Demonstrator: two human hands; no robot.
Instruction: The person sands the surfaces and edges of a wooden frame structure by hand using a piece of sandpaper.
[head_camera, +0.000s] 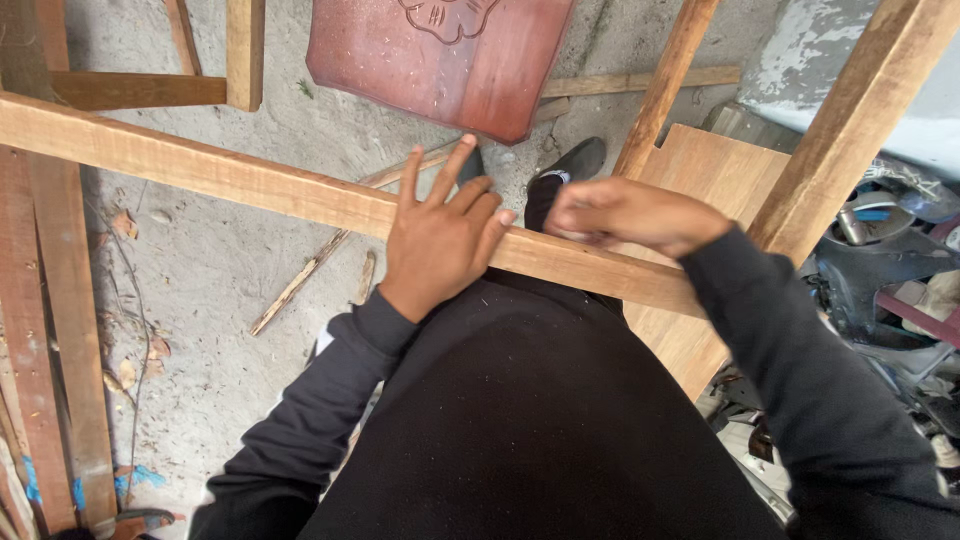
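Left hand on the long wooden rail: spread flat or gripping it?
Spread flat. The left hand lies palm-down on the rail, fingers extended and splayed across its top, not curled around it.

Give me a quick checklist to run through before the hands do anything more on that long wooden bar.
1. Left hand flat on the wooden bar, steadying it: ok.
2. Right hand on the bar's top face: ok; whether it holds a tool: cannot tell.
3. Left fingers clear of the right hand: ok, a small gap shows.
4. Bar's ends supported: cannot tell, both run out of view.
5. Footing: shoe on sandy ground with loose sticks nearby: not ok.
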